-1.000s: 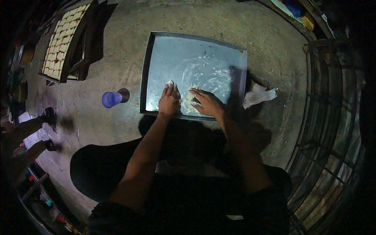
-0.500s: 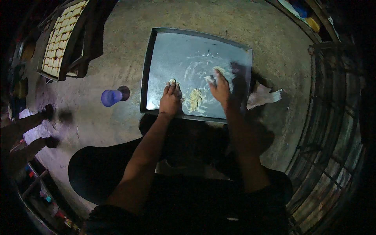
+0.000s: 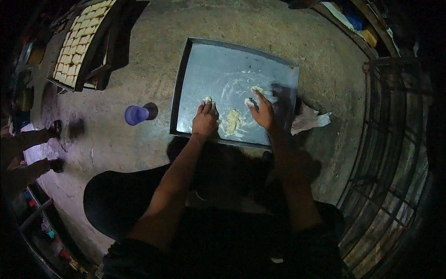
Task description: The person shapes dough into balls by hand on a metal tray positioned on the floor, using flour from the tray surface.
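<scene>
Centrally, a shallow metal tray (image 3: 209,65) sits on the floor (image 3: 209,18); a pale doughy mass (image 3: 233,122) lies on it near the person's side, between the hands. Left hand (image 3: 205,122): palm down, fingers together, whitish lump (image 3: 207,99) at the tips; whether it grips this, cannot tell. Right hand (image 3: 263,111): thumb spread from fingers, nothing clasped, pale paste (image 3: 256,89) at fingertips. Purple cup (image 3: 134,115) rests left of tray.

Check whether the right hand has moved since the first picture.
Yes: the right hand has moved toward the far right corner of the tray.
</scene>
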Action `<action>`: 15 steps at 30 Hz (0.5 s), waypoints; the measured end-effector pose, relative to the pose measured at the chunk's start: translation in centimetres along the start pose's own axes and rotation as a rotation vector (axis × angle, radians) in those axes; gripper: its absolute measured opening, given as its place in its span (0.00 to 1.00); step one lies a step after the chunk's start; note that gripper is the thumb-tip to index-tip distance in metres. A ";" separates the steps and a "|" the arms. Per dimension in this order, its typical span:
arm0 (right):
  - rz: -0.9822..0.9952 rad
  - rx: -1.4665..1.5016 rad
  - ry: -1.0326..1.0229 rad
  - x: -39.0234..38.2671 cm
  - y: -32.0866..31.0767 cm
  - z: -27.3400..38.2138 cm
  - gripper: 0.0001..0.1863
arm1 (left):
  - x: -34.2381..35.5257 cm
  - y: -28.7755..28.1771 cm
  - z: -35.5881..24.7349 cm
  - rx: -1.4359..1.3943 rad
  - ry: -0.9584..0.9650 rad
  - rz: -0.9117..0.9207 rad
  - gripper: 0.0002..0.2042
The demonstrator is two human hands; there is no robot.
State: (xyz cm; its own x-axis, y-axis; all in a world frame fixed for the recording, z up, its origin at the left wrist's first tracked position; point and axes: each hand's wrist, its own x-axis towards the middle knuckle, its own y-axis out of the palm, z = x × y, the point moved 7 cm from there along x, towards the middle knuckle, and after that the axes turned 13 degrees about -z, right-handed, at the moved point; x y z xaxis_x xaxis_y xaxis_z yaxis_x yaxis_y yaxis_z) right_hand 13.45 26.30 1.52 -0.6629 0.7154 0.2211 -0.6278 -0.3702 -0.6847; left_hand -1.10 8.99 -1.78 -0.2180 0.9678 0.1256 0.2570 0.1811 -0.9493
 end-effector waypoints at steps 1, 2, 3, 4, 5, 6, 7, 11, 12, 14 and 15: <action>-0.052 -0.005 0.037 0.5 0.1 -0.8 0.33 | -0.1 0.3 0.2 0.007 -0.020 0.009 0.33; -0.035 -0.045 0.031 0.8 0.9 -1.1 0.34 | -0.3 0.6 0.3 0.014 -0.039 0.018 0.34; -0.024 -0.085 0.022 1.2 1.6 -1.2 0.35 | 0.0 -1.6 0.1 -0.036 -0.134 0.019 0.34; -0.014 -0.125 0.015 1.7 2.2 -1.3 0.36 | -0.3 -0.8 0.3 -0.035 -0.128 0.004 0.34; -0.019 -0.080 0.024 2.2 2.7 -1.3 0.37 | -0.5 0.3 0.5 -0.034 -0.121 -0.009 0.34; 0.008 -0.079 0.040 2.5 3.3 -0.9 0.36 | -0.5 0.3 0.7 -0.030 -0.116 -0.018 0.34; 0.035 -0.079 0.057 2.8 3.9 -0.5 0.36 | -0.5 0.3 0.6 0.028 -0.029 0.003 0.34; 0.085 -0.019 -0.086 2.3 6.2 2.8 0.32 | 0.0 -0.9 0.0 -0.014 -0.060 0.002 0.32; 0.147 0.007 -0.143 2.0 7.5 5.3 0.32 | -1.3 0.3 1.5 0.021 -0.061 -0.036 0.31; 0.231 0.010 -0.092 -0.3 7.1 5.3 0.31 | 0.0 -1.2 0.0 -0.050 -0.065 -0.024 0.29; 0.282 -0.056 -0.110 -1.1 6.6 6.0 0.30 | 0.2 -2.2 -0.2 -0.109 -0.102 -0.020 0.28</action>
State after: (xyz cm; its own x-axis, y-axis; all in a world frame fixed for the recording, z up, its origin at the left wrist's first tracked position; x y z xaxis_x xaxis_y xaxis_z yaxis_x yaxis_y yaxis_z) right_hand 7.67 19.52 0.92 -0.8499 0.5195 0.0881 -0.3909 -0.5095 -0.7666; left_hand -1.50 8.84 0.41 -0.3170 0.9422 0.1086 0.3512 0.2230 -0.9093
